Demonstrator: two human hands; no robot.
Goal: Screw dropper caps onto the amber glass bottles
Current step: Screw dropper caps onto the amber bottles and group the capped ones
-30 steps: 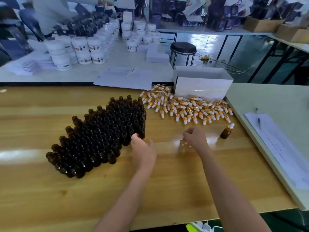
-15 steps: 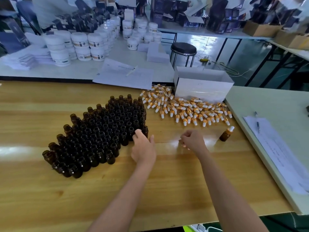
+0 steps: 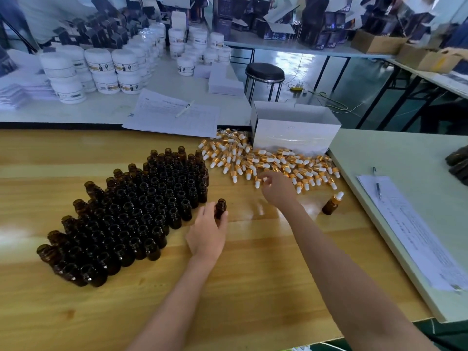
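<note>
My left hand grips one open bottle, upright on the table just beside the bottle block. My right hand is at the near edge of the cap pile, fingers curled; can't tell if it's pinching a cap. A capped bottle stands off to the right.

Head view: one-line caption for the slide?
Left hand grips an uncapped amber bottle beside the bottle block; right hand at the dropper cap pile.

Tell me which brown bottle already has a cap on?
The lone bottle standing apart at the right; the packed block and the held bottle in the left hand are uncapped.
</note>
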